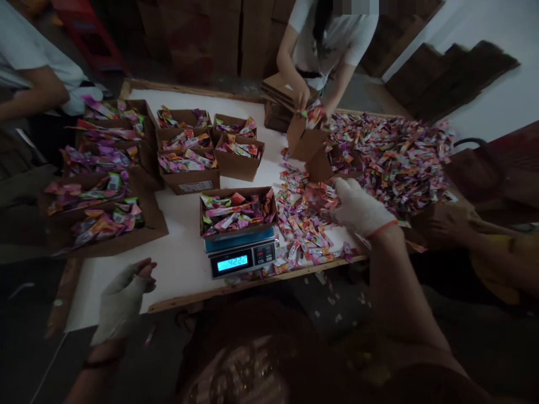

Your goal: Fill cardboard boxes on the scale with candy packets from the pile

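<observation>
My right hand (360, 209), in a pale glove with an orange cuff, is over loose, brightly wrapped packets (298, 224) on the table. Its fingers are curled around some packets (322, 197), blurred by motion. My left hand (124, 297), in a glove with bare fingertips, hangs off the table's front left edge. Its fingers are loosely bent and apart, with nothing visible in them. Between my hands a digital scale (263, 252) with a lit display carries an open cardboard box (238, 229) filled with the same packets.
Filled boxes (191, 182) stand at centre back, and more boxes (147, 224) line the left. A large packet heap (404, 151) covers the right. Across the table a co-worker's hands (301, 95) handle packets by an open box (301, 140). Other people are at left and right.
</observation>
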Available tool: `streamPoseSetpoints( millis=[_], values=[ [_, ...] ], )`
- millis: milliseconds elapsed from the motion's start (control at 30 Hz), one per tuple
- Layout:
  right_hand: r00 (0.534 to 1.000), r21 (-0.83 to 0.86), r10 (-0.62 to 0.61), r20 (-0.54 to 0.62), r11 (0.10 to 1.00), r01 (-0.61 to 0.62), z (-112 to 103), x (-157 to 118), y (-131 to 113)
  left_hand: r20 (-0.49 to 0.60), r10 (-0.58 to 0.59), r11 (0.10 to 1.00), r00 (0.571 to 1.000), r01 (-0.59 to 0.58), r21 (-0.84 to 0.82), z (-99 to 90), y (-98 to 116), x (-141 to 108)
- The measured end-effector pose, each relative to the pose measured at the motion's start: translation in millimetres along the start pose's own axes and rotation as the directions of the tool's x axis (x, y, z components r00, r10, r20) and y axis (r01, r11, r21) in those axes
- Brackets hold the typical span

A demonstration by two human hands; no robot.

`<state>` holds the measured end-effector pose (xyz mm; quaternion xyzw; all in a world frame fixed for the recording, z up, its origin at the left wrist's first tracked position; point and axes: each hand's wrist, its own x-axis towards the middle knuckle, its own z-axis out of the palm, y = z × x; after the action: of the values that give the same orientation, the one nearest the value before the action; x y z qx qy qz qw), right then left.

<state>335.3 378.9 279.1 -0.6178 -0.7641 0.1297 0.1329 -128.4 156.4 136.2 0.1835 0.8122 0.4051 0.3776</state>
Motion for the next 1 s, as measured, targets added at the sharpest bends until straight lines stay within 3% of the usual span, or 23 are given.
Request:
streamPoseSetpoints(
  millis=[100,200,300,400,467,533,633,733,867,1000],
  values=[
    [0.987,0.038,-0.123,0.103,0.992,0.12,25.0,3.9,-44.1,0.0,-0.029,0.999,1.0,0.029,-0.028,0.3,-11.0,-0.2],
    [0.896,0.109,-0.336,0.292,0.942,0.317,65.9,18.0,-111.1,0.011,0.004,0.997,1.0,-0.003,-0.082,8.7,-1.0,-2.3],
    [0.781,-0.022,-0.329,0.531,0.916,0.401,102.7,33.5,-167.1,0.025,0.045,0.994,0.999,-0.043,-0.099,20.4,15.5,-7.5],
    [0.72,-0.115,-0.286,0.632,0.884,0.452,119.2,43.4,-189.5,0.044,0.051,0.992,0.998,-0.045,-0.116,27.9,23.4,-14.8],
    [0.733,-0.093,-0.311,0.605,0.887,0.453,117.6,45.7,-184.0,0.046,0.038,0.992,0.998,-0.033,-0.119,28.5,21.3,-18.7],
    [0.78,-0.012,-0.345,0.522,0.911,0.411,108.9,44.6,-166.3,0.043,0.019,0.994,0.999,-0.015,-0.107,26.5,15.4,-20.5],
    [0.881,0.229,-0.357,0.31,0.928,0.295,88.5,37.6,-127.0,0.045,-0.016,0.993,0.999,0.021,-0.118,23.0,7.3,-20.0],
    [0.948,0.5,-0.31,0.069,0.833,0.236,60.9,25.7,-84.1,0.034,-0.044,0.989,0.998,0.048,-0.139,24.4,7.8,-19.6],
    [0.966,0.614,-0.171,-0.194,0.747,0.255,24.3,11.8,-41.2,0.033,0.015,0.998,0.999,-0.013,-0.064,38.3,20.8,-20.3],
    [0.943,0.624,-0.124,-0.31,0.722,0.3,24.0,12.2,-40.6,0.006,0.24,0.971,0.971,-0.24,0.0,59.3,38.9,-15.2]
  ],
)
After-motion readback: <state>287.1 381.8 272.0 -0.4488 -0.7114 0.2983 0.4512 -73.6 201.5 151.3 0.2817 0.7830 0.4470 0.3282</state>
